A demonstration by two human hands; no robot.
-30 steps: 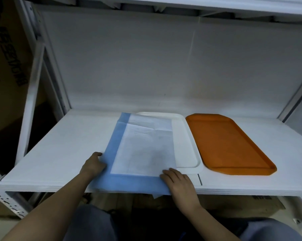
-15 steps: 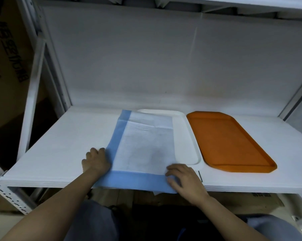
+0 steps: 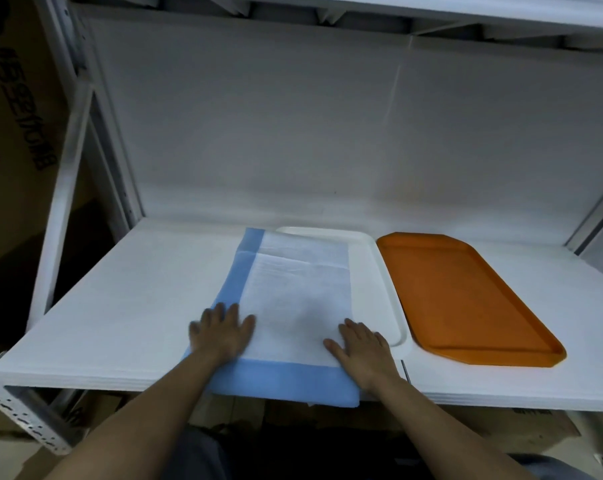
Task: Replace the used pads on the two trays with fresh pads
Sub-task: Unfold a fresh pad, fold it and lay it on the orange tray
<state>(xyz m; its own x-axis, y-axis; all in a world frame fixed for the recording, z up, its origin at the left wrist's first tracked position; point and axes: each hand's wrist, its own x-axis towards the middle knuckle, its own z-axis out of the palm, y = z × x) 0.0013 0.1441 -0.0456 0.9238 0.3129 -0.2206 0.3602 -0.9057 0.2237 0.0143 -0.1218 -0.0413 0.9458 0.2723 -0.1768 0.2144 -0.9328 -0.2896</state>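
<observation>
A white pad with a blue border (image 3: 300,289) lies over the left part of the white tray (image 3: 373,282) and hangs past the shelf's front edge. My left hand (image 3: 222,330) rests flat on the pad's near left side, fingers spread. Flat on the pad's near right side lies my right hand (image 3: 360,344), at the tray's front rim. An orange tray (image 3: 466,299) sits bare to the right of the white tray, almost touching it.
Both trays stand on a white shelf (image 3: 127,306) inside a metal rack, with a white back wall and a shelf overhead. Rack posts (image 3: 95,140) rise at the left. A brown cardboard box (image 3: 12,98) stands beyond them.
Both hands let go of the pad's front blue edge and moved forward onto its white surface, now lying flat. The pad has shifted slightly further onto the tray.
</observation>
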